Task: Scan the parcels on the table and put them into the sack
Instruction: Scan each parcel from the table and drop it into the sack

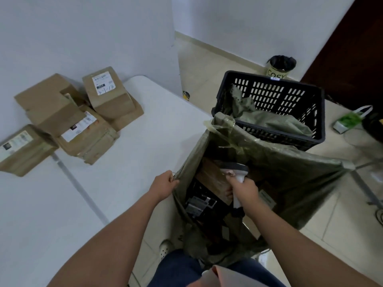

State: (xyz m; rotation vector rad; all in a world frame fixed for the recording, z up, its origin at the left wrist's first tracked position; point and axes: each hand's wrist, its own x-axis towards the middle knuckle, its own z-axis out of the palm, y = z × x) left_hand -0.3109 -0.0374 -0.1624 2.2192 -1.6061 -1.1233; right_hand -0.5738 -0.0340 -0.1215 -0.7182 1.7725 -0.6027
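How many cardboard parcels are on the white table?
5 visible: one at the left edge, one upper left, one labelled in the middle, one at the back resting on another. More may be hidden.

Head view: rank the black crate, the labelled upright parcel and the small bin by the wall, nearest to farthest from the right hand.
From the right hand holding the scanner:
1. Black crate, just beyond the sack.
2. Labelled upright parcel, across the table, to the left.
3. Small bin, on the floor behind the crate.

The left hand (163,184) holds the edge of the green sack (290,172) open. The right hand (244,189) holds a scanner (238,172) over the sack. Brown parcels (68,119) sit on the white desk (145,146).
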